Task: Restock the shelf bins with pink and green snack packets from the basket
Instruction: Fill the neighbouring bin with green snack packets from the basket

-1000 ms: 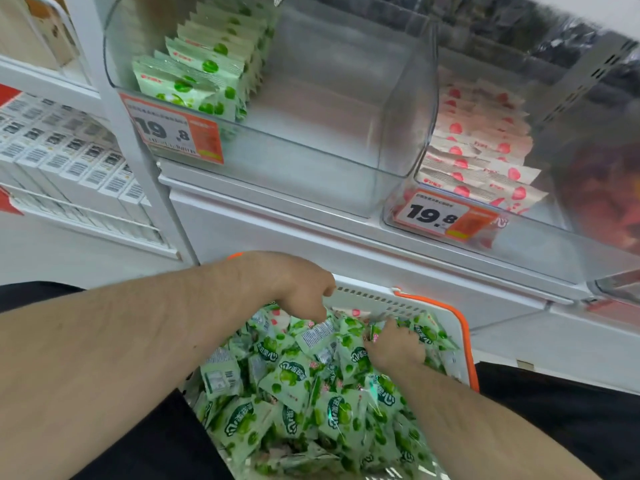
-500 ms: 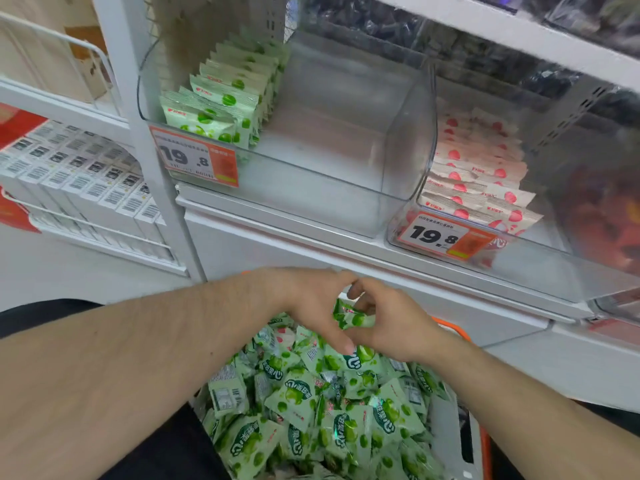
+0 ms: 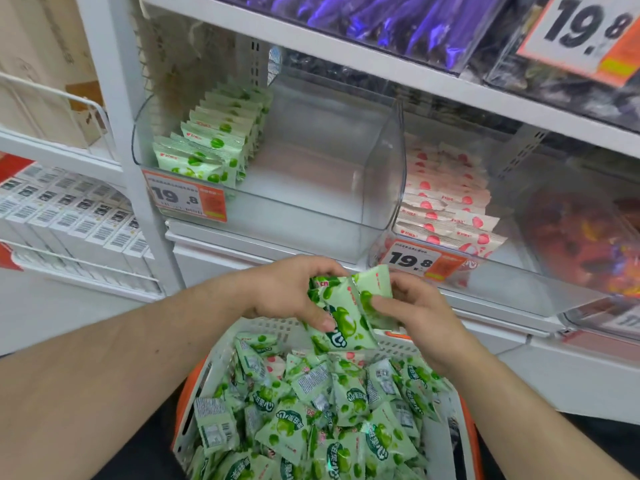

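My left hand (image 3: pixel 291 292) and my right hand (image 3: pixel 415 313) together grip a small stack of green snack packets (image 3: pixel 341 313) just above the far rim of the basket (image 3: pixel 284 329). The white and orange basket is heaped with green packets (image 3: pixel 311 417), and a few pink ones show near its far end. On the shelf above, a clear bin (image 3: pixel 311 216) holds a row of green packets (image 3: pixel 214 147) along its left side. The clear bin to its right (image 3: pixel 519 271) holds rows of pink packets (image 3: pixel 446 202).
Orange price tags (image 3: pixel 187 199) reading 19.8 hang on the bin fronts. A white upright post (image 3: pixel 117 116) stands left of the green bin, with white boxes (image 3: pixel 69 213) on the neighbouring shelf. Purple and dark packets (image 3: pixel 398 19) fill the bins above.
Both hands came up out of the basket with green packets and now hold them together higher up. The view has tilted upward toward the shelf.
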A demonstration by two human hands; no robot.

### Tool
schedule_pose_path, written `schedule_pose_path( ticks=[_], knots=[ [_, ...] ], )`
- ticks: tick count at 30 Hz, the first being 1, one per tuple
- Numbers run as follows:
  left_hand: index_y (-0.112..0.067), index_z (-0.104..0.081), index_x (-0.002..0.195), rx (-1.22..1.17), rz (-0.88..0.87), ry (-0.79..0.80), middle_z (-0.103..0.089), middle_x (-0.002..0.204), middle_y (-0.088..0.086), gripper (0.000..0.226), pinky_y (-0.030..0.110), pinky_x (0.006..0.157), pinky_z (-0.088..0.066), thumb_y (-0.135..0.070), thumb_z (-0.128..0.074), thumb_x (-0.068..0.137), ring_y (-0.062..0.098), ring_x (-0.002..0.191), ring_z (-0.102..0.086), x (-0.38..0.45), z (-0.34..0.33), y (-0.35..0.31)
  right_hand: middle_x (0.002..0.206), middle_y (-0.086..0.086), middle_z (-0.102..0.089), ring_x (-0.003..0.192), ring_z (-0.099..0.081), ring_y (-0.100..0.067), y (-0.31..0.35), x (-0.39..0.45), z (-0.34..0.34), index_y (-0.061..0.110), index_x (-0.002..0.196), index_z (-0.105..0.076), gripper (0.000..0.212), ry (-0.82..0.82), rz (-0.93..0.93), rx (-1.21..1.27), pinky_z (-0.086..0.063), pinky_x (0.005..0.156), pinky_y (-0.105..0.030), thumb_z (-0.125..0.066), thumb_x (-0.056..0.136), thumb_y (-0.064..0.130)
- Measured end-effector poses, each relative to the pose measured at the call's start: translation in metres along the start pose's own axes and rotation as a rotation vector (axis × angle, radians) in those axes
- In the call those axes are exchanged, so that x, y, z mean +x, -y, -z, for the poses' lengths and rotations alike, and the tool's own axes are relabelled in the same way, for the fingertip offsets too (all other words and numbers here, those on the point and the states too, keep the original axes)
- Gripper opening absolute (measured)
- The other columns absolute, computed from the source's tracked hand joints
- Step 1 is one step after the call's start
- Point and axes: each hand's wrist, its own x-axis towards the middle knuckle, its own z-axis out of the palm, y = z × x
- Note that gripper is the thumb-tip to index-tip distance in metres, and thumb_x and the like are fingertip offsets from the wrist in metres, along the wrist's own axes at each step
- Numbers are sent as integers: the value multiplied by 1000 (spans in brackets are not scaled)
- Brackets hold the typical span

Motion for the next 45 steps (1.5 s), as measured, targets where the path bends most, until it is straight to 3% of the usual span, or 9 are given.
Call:
schedule_pose_path(
  ticks=[3, 14, 18, 26, 33, 36, 39, 42, 45],
  knots=[
    [-22, -59, 119, -66, -46, -90, -61, 122, -4, 65, 39, 87, -57, 4, -84, 66, 15, 107, -65, 3, -3, -2, 89, -7, -76, 83, -72, -25, -2, -1, -5, 18, 92, -72, 17, -1, -3, -84, -57, 79, -45, -57, 97, 10],
    [-20, -60, 111, 249, -119, -45, -69, 110, -3, 42, 41, 96, -51, -16, -83, 76, 15, 105, -65, 0, 0, -5, 71, -13, -59, 65, -53, -25, 23, 2, -10, 9, 71, -66, 31, 143, -43, -148, -41, 50, -32, -50, 97, 11],
    [-30, -56, 104, 333, -102, -9, -68, 106, -3, 34, 44, 91, -54, -20, -78, 81, 18, 101, -66, 1, -1, -4, 76, -3, -68, 68, -58, -17, 26, -3, -7, 22, 79, -71, 39, 268, -57, -243, -46, 54, -30, -47, 99, 45],
    [-28, -49, 125, 262, -42, -59, -66, 111, -6, 58, 38, 93, -52, -54, -69, 76, 16, 105, -64, 2, -20, -6, 59, -10, -61, 47, -59, -17, 18, 3, -19, 6, 72, -57, 40, 16, 39, -459, -52, 48, -34, -42, 104, 25],
    [-34, -54, 98, 428, 85, 114, -65, 93, -20, 44, 13, 73, -46, -40, -86, 68, 1, 86, -62, 4, -35, 8, 96, -17, -73, 84, -70, -34, -40, 13, -2, 4, 109, -66, 45, 243, -438, -20, -57, 70, -42, -44, 102, 43],
    [-33, -46, 101, 569, 133, 143, -55, 92, -22, 56, 11, 65, -41, -46, -86, 65, 3, 86, -57, 8, -41, 11, 80, -6, -67, 73, -66, -25, -93, 17, 14, 2, 106, -65, 56, 122, -565, -492, -55, 73, -38, -46, 96, 54],
    [-27, -46, 113, 556, 167, 94, -59, 98, -18, 64, 17, 74, -47, -44, -86, 66, 5, 90, -58, 14, -38, 15, 108, -9, -61, 96, -62, -22, -148, 7, 15, 3, 121, -56, 61, 311, -711, -934, -50, 77, -29, -60, 89, 55],
    [-23, -44, 119, 521, 209, 28, -62, 105, -11, 69, 24, 78, -52, -41, -86, 68, 9, 93, -61, 18, -36, 15, 84, -4, -51, 72, -51, -15, -181, -3, 7, 10, 84, -52, 33, 420, -749, -1040, -43, 61, -22, -66, 90, 39],
    [-20, -45, 118, 427, 225, -34, -64, 102, -5, 66, 30, 76, -58, -27, -87, 68, 11, 90, -65, 20, -31, 16, 89, -4, -57, 74, -51, -15, -178, 5, 7, 12, 89, -59, 4, 375, -591, -1062, -41, 60, -21, -61, 91, 14]
  ],
)
